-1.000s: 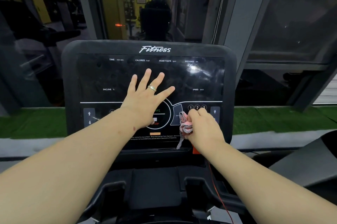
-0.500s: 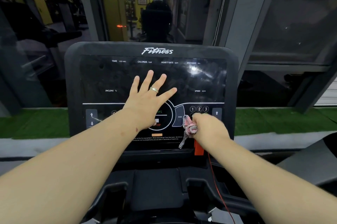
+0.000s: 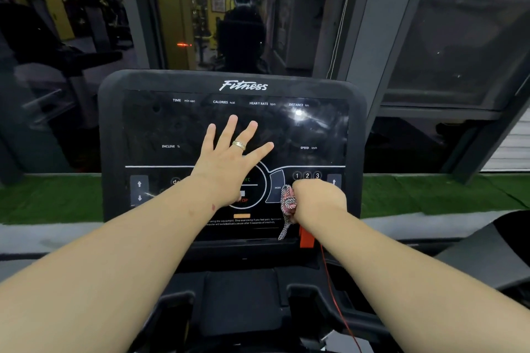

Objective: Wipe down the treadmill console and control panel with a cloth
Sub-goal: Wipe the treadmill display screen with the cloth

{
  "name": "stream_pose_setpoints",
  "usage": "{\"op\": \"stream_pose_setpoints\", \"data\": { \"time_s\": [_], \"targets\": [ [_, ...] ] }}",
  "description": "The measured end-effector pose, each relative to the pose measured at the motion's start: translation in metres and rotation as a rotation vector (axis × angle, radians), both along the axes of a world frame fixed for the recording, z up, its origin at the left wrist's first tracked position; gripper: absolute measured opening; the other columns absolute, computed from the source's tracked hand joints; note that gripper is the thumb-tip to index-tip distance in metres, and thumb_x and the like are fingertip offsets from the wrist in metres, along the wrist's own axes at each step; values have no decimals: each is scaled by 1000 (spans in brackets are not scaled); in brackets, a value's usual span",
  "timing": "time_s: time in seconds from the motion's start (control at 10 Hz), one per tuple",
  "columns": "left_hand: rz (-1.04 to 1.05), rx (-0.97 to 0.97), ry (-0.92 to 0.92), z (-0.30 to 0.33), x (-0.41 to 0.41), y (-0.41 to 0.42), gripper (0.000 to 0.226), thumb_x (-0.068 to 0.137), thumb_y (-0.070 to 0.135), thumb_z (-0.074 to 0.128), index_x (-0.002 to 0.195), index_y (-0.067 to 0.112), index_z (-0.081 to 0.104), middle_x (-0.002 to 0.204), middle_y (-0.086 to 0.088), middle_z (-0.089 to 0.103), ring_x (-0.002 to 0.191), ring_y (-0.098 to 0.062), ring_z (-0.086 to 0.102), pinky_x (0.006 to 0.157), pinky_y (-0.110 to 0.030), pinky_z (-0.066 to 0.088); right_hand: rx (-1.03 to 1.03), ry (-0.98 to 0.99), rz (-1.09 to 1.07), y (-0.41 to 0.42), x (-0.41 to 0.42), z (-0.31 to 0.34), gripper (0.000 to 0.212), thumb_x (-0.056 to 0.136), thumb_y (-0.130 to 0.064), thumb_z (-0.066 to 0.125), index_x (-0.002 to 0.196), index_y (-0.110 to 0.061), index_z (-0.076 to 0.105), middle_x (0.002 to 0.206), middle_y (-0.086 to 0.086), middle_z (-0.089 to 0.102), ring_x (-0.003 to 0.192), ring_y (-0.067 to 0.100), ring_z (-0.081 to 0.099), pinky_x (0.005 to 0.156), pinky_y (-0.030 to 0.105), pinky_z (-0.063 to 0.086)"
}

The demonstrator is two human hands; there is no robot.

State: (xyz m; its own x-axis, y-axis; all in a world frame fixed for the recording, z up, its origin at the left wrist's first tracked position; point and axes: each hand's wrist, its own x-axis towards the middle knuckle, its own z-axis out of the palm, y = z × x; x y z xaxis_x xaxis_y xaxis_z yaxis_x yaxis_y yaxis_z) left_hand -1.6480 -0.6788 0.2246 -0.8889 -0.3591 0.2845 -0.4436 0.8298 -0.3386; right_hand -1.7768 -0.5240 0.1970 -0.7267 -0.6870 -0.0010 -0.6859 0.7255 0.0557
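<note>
The black treadmill console (image 3: 149,128) fills the middle of the head view, with a dark display above and a control panel (image 3: 160,189) of buttons below a white line. My left hand (image 3: 229,160) lies flat on the console's middle, fingers spread, a ring on one finger. My right hand (image 3: 318,200) is closed around a bunched pink-and-white checked cloth (image 3: 288,203) and presses it on the panel's lower right, just under the 1, 2, 3 buttons. A strip of the cloth hangs down to the panel's bottom edge.
An orange-red safety clip (image 3: 306,238) with a red cord (image 3: 335,295) hangs below my right wrist. Black tray compartments (image 3: 243,301) sit under the console. A window with reflections stands behind, a green turf strip (image 3: 430,194) along its base. Another machine's grey part (image 3: 487,255) is at right.
My right hand with the cloth has slid a little down and to the right on the panel, uncovering the 1, 2, 3 buttons. My left hand has stayed flat in place.
</note>
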Motion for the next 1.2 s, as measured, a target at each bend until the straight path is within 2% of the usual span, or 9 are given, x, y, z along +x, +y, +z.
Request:
{"op": "stream_pose_setpoints", "data": {
  "time_s": [0.2, 0.4, 0.6, 0.7, 0.8, 0.9, 1.0, 1.1, 1.2],
  "targets": [
    [-3, 4, -16, 2, 1, 0, 130, 75, 56, 83, 155, 48, -19, 166, -4, -31, 150, -41, -30, 121, -67, -3, -34, -33, 26, 7, 0, 2, 38, 71, -46, 85, 92, -28, 59, 100, -2, 65, 98, 28, 66, 69, 33, 46],
    [0, 13, -21, 3, 1, 1, 129, 76, 54, 83, 155, 48, -18, 166, -3, -31, 150, -41, -30, 121, -67, -4, -131, -61, -39, 17, -1, -3, 27, 75, -43, 76, 92, -27, 63, 98, -1, 68, 92, 29, 67, 68, 32, 47],
    [-2, 4, -17, 3, 1, 1, 128, 76, 55, 83, 156, 48, -17, 166, -4, -30, 150, -42, -29, 121, -67, -3, -115, -114, -126, 10, -14, 16, 45, 65, -55, 86, 83, -23, 58, 84, -5, 67, 90, 23, 66, 71, 32, 54],
    [-1, 13, -13, 2, 1, 0, 130, 74, 52, 85, 157, 48, -16, 166, -3, -30, 150, -41, -30, 121, -67, -4, -120, -122, -107, 5, -1, 4, 35, 70, -47, 83, 85, -26, 60, 93, -3, 66, 91, 25, 66, 68, 32, 50],
    [-7, 16, -22, 2, 2, 0, 129, 74, 53, 84, 156, 48, -16, 166, -3, -30, 150, -41, -30, 121, -66, -4, -126, -152, -91, 11, -1, 4, 41, 66, -53, 84, 81, -25, 60, 89, -5, 69, 89, 23, 67, 73, 32, 54],
    [-11, 20, -18, 2, 2, -1, 129, 75, 54, 83, 156, 48, -16, 166, -3, -31, 150, -41, -30, 121, -66, -4, -389, -229, -174, 34, -32, 25, 41, 65, -55, 84, 78, -22, 62, 64, -7, 71, 71, 15, 69, 74, 34, 59],
    [-3, 28, -26, 3, 0, 0, 128, 76, 51, 84, 156, 47, -17, 165, -4, -32, 149, -42, -31, 120, -67, -5, -566, -145, -144, 44, -37, 16, 36, 73, -49, 81, 79, -22, 56, 70, -6, 67, 77, 23, 68, 71, 35, 55],
    [1, 18, -29, 3, 0, 2, 128, 77, 49, 83, 156, 46, -17, 165, -6, -32, 149, -43, -31, 120, -68, -5, -431, -65, 67, 39, -11, -19, 25, 88, -45, 68, 91, -23, 56, 89, -3, 61, 94, 29, 64, 73, 36, 47],
    [8, 16, -24, 3, -2, 4, 130, 75, 43, 85, 156, 46, -17, 164, -6, -32, 148, -44, -31, 119, -69, -4, -355, -103, 158, 45, -25, -13, 23, 93, -43, 63, 94, -21, 58, 92, 0, 56, 97, 30, 62, 78, 37, 49]
  ]
}}
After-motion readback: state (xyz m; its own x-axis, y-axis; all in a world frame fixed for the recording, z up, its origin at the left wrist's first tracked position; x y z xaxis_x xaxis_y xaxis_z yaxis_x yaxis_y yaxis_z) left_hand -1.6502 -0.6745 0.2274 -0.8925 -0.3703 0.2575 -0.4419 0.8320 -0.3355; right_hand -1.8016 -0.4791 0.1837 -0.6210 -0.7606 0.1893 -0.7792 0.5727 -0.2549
